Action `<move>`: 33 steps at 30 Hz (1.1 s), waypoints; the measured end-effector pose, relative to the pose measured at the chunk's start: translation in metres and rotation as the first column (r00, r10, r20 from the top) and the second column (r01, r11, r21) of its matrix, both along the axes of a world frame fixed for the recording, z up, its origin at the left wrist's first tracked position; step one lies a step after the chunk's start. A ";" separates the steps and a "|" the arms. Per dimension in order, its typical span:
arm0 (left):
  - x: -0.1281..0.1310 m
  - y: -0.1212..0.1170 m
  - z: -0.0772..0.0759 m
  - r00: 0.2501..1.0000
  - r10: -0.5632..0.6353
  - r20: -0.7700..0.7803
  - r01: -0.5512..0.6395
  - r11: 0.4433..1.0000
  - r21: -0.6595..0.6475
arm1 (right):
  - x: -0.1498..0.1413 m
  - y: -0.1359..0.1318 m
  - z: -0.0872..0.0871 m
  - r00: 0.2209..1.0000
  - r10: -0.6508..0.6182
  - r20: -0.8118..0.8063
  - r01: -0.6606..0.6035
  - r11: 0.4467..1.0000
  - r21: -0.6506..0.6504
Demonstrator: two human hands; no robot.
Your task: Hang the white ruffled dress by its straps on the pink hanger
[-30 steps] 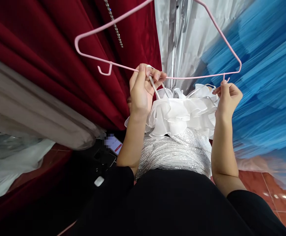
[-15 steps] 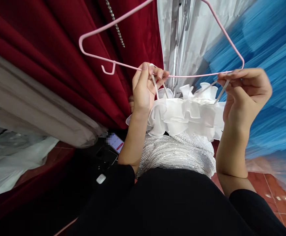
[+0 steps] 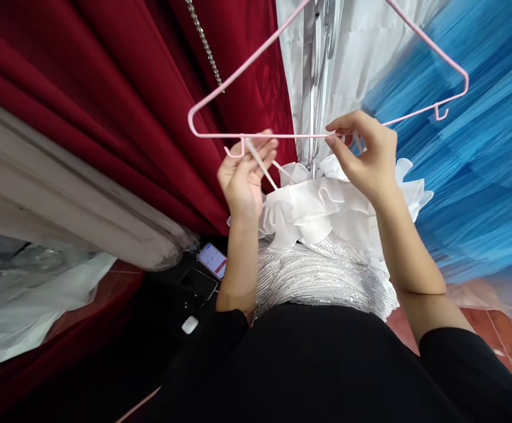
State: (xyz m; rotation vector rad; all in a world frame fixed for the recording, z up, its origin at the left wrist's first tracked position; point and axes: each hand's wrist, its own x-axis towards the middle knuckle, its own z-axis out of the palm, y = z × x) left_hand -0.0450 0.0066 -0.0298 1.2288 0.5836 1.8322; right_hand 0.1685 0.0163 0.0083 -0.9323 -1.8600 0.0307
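Basically, step in hand looks like strap-to-hanger work, judging by how the hands sit at the lower bar of the pink hanger point(image 3: 302, 136). L hand point(image 3: 243, 187): fingers loosely extended and partly apart, behind the bar near the L hook point(image 3: 242, 147); the L strap point(image 3: 261, 165) rises to it, beside the fingertips. Can't tell if it's over the bar or on a finger. R hand point(image 3: 373, 167): thumb + index nearly together around the bar, a bit in from its middle; can't tell if they're actually clamped. Part of the R strap point(image 3: 359, 141) shows behind those fingers, well short of the R hook point(image 3: 437, 111).

White dress point(image 3: 317, 212) hangs just below both sets of fingers, ruffles up top, sequins point(image 3: 320, 270) lower, nearest the wearer's black shirt point(image 3: 317, 358). Blue fabric point(image 3: 480, 153) is beyond the R fingers, red fabric point(image 3: 150, 117) past the L ones.

Next move, IMO, calls for a steady bar, a sure grip on whichever strap is handled, and no twist in it. Main risk: loose L fingers letting the strap slip, or ruffles snagging.
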 end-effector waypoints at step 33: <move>0.009 -0.022 0.024 0.523 0.828 -0.202 -0.748 0.560 0.357 | -0.016 -0.011 -0.006 0.995 -0.001 -0.099 -0.008 0.996 -0.092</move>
